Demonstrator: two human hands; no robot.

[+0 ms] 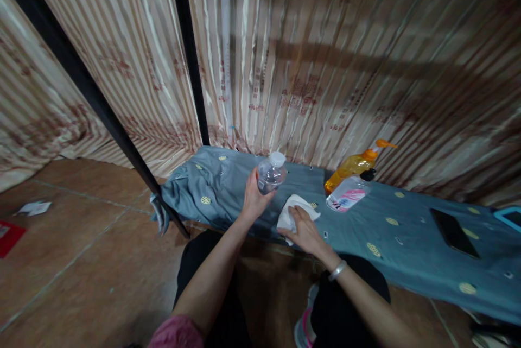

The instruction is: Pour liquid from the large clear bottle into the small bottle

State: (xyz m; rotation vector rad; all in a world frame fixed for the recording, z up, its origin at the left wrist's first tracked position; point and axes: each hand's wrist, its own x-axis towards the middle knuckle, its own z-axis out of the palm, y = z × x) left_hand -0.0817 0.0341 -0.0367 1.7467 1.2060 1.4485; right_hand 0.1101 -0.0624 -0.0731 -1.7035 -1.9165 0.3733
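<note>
My left hand (254,198) is wrapped round a clear bottle (272,173) with a white cap, held near the far side of the cloth-covered bench. Under my right hand (305,231) is a white tissue or cloth (299,204), gripped by bent fingers near the bench's front edge. To the right of it is a clear bottle with a pink label and black cap (349,193). Just behind that one is an amber pump bottle (350,170) with an orange pump head. How much the left-hand bottle holds is hard to tell.
A grey-blue patterned cloth (386,236) covers the bench. On its right lie a dark phone (455,232) and a blue-edged device (508,217). Black poles (101,103) rise at the left. A striped curtain (293,65) hangs behind. Red and white papers lie on the tiled floor (81,250).
</note>
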